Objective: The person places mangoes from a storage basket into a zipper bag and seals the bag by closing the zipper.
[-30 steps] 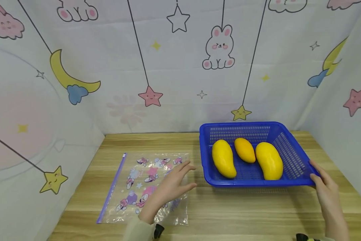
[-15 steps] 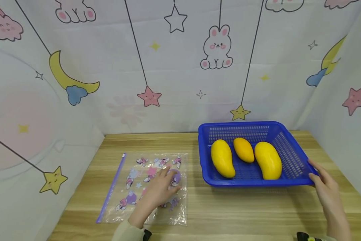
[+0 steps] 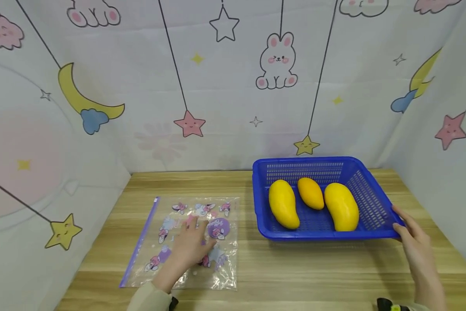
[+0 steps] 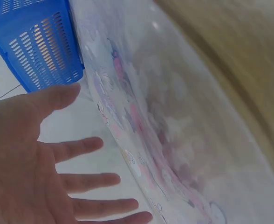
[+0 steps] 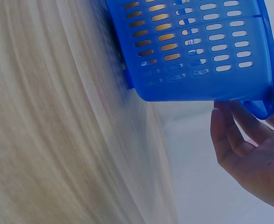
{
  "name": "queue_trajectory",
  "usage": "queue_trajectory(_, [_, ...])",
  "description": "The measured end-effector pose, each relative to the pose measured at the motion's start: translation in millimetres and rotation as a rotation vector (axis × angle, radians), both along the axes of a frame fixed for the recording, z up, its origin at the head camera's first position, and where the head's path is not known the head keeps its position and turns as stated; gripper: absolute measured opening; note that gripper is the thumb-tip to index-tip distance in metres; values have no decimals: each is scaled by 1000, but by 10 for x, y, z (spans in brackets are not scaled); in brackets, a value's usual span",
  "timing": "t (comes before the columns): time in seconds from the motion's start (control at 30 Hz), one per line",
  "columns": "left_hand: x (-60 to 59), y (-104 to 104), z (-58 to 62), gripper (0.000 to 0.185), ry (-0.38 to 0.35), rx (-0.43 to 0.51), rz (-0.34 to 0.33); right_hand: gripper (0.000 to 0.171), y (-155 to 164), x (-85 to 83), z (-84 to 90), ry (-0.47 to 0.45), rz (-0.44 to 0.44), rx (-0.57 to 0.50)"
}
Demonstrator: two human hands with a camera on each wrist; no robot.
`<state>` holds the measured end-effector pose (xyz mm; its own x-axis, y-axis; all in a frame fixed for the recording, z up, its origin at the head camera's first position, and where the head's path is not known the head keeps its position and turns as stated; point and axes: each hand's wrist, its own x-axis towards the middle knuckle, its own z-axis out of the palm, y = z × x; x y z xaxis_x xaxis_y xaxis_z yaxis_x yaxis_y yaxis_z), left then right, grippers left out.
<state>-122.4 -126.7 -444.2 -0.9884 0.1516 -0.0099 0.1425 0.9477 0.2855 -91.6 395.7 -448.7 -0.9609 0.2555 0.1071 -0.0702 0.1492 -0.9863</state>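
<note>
My left hand (image 3: 191,244), fingers spread, is over a clear zip bag (image 3: 226,276) with pink and purple cartoon prints. The bag lies flat on the table, its purple zip strip along the left side. In the left wrist view the fingers (image 4: 97,205) are nearly straight and close to the bag; whether the tips touch it I cannot tell. My right hand (image 3: 415,242) grips the near right corner of a blue plastic basket (image 3: 306,235), thumb on the rim and fingers curled underneath. Three yellow mangoes lie inside: a left one (image 3: 283,205), a smaller middle one (image 3: 310,193) and a right one (image 3: 341,207).
The wood-grain table (image 3: 295,276) runs back to a white cloth (image 3: 225,86) printed with stars, moons and rabbits. This cloth also encloses the left and right sides. A strip of bare table separates the bag from the basket.
My left hand has moved left, from the gap beside the basket to over the middle of the bag. My right hand keeps its grip on the basket corner, and the mangoes have not moved.
</note>
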Motion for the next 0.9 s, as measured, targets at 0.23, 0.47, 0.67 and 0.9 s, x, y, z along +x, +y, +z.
queue_trajectory(0.23, [-28,-75,-18,67,-79,-72,103,48,-11,14,-12,-41,-26,36])
queue_trajectory(0.47, [-76,-72,-22,79,-131,-92,126,49,12,7,1,-55,-20,29])
queue_trajectory(0.67, [-116,-70,-58,94,-182,-113,132,49,0,7,10,-51,-17,44])
queue_trajectory(0.9, [-137,-106,-70,98,-179,-145,126,49,-20,17,13,-42,-27,86])
